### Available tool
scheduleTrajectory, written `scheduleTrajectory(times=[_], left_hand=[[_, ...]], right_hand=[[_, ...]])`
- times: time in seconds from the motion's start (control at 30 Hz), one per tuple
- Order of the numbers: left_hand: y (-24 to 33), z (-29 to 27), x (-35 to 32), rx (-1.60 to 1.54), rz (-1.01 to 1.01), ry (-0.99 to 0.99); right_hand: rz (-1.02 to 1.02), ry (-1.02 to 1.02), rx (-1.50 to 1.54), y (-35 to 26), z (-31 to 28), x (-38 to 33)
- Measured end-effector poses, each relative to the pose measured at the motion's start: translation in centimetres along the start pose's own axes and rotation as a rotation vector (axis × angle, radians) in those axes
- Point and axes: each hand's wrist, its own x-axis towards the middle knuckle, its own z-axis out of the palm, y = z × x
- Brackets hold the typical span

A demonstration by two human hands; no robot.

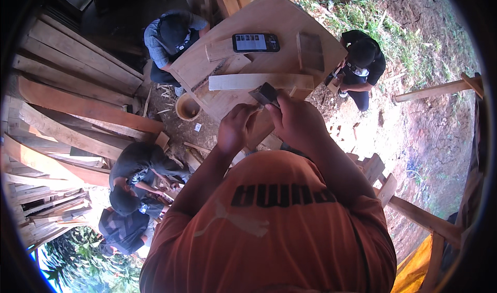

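Note:
My right hand (296, 118) is closed around a dark rectangular block (265, 93); what kind of block it is does not show clearly. Just left of it, my left hand (236, 127) has its fingers pressed together near the block's lower side. Anything between those fingers is hidden. Beyond both hands, a long pale wooden strip (243, 82) lies across the wooden tabletop (282, 14). Farther up the tabletop are a smartphone (256, 42) with a lit screen, a flat wood piece (217, 50) and a brownish rectangular piece (309, 52).
One person (173, 34) is at the table's far left, another (362, 57) at its right. Two more people (137, 174) work at my left beside stacked planks (77, 104). A round bucket (187, 108) stands by the table; wooden beams (422, 213) cross at right.

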Motion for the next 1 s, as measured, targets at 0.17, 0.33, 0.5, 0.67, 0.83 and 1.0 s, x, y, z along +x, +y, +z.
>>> scheduleTrajectory(times=[0.17,0.33,0.5,0.67,0.83,1.0], left_hand=[[-0.8,0.9,-0.5,-0.01,-0.003,-0.015],[-0.3,0.4,-0.2,-0.011,0.004,-0.028],[-1.2,0.9,-0.3,-0.021,-0.009,-0.032],[0.0,0.4,0.8,-0.016,-0.012,-0.025],[-1.0,1.2,0.2,-0.012,-0.029,-0.09],[-0.8,1.5,-0.4,-0.022,-0.024,-0.037]], right_hand=[[0.03,-0.023,-0.033,1.0,1.0,0.3],[0.057,-0.014,0.011,0.7,1.0,-0.2],[0.025,-0.042,-0.024,1.8,1.5,0.5],[0.042,-0.04,-0.061,0.2,0.0,0.3],[0.024,-0.031,-0.073,1.3,0.9,0.9],[0.028,-0.027,-0.055,1.6,1.3,0.1]])
